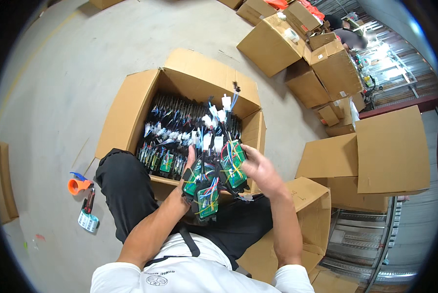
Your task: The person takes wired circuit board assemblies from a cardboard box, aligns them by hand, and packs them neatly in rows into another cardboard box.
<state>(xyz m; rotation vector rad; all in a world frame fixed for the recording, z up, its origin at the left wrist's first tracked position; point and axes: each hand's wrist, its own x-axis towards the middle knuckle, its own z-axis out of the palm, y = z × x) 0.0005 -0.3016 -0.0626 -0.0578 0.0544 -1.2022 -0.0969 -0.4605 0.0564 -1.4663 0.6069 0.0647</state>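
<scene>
Several green circuit boards (208, 201) in black housings are bunched together above my lap, with coloured wires and white plugs sticking up from them. My left hand (185, 181) is closed round the left side of this bunch, the thumb upright along it. My right hand (262, 171), slightly blurred, grips the edge of the circuit board (234, 163) on the right side of the bunch. In front of me an open cardboard box (126, 115) holds rows of similar boards (166, 162) with wires and white connectors. The bunch partly hides the box's near edge.
On the floor at left lie an orange tape dispenser (78, 186), a red-and-black tool (88, 201) and a roll of labels (88, 221). Cardboard boxes (326, 161) stand at my right, with more stacked boxes (336, 71) far right. Another person (350, 38) is near those.
</scene>
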